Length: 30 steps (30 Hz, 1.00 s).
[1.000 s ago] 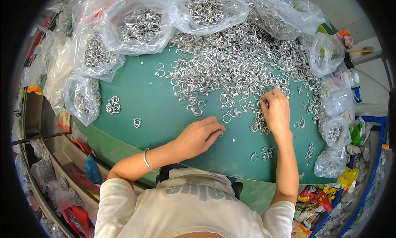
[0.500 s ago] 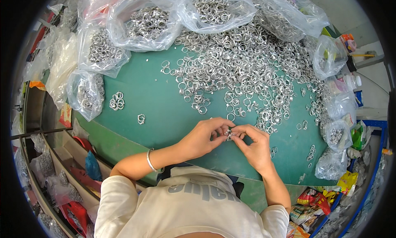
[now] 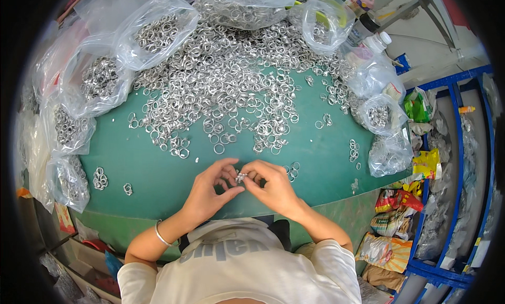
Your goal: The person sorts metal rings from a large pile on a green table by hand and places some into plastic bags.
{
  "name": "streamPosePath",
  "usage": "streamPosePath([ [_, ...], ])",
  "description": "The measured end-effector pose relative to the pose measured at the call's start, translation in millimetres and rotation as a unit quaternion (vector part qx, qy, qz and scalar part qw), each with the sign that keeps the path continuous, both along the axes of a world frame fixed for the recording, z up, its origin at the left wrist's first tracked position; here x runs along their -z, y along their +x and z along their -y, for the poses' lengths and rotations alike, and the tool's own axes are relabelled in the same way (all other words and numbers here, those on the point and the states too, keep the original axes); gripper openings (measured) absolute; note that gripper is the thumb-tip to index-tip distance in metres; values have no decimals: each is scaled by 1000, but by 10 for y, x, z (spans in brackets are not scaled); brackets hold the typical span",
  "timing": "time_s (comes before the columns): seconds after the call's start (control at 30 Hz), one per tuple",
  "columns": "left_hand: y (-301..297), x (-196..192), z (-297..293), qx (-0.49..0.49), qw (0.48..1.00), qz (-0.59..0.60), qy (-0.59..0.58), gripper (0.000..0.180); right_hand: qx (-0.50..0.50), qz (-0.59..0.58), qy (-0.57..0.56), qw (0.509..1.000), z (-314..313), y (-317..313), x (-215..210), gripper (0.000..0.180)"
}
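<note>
Between both hands' pinching fingers (image 3: 251, 173), small metal rings (image 3: 241, 176), mostly hidden, count unclear, above green table (image 3: 152, 172).

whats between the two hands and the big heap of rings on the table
In the head view, mostly bare green table top separates both hands from the ring heap; only stray rings lie there.

I see shiny bare-metal rings (image 3: 231, 93) heaped on a matt green table (image 3: 158, 172), glossy clear plastic bags (image 3: 152, 33) crinkled around them, and a polished metal bangle (image 3: 162, 234)
</note>
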<state>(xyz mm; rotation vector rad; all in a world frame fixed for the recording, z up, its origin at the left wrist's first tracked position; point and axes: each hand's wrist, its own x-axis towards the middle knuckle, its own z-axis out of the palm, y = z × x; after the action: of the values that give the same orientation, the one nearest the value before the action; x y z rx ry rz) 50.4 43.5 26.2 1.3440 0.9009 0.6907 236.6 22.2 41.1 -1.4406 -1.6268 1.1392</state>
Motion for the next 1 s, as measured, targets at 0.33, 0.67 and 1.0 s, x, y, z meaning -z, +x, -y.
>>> streamPosePath([
  [0.33,-175,91,-24,-7,988,-99,120,39,281,350,97,888,285,1541,79,16],
  [0.67,14,-24,-315,-21,851,-335,403,49,109,307,79,942,8,957,-134,47],
  [1.0,26,253,-543,18,843,-343,414,29,-77,343,198,915,-384,76,264,45],
])
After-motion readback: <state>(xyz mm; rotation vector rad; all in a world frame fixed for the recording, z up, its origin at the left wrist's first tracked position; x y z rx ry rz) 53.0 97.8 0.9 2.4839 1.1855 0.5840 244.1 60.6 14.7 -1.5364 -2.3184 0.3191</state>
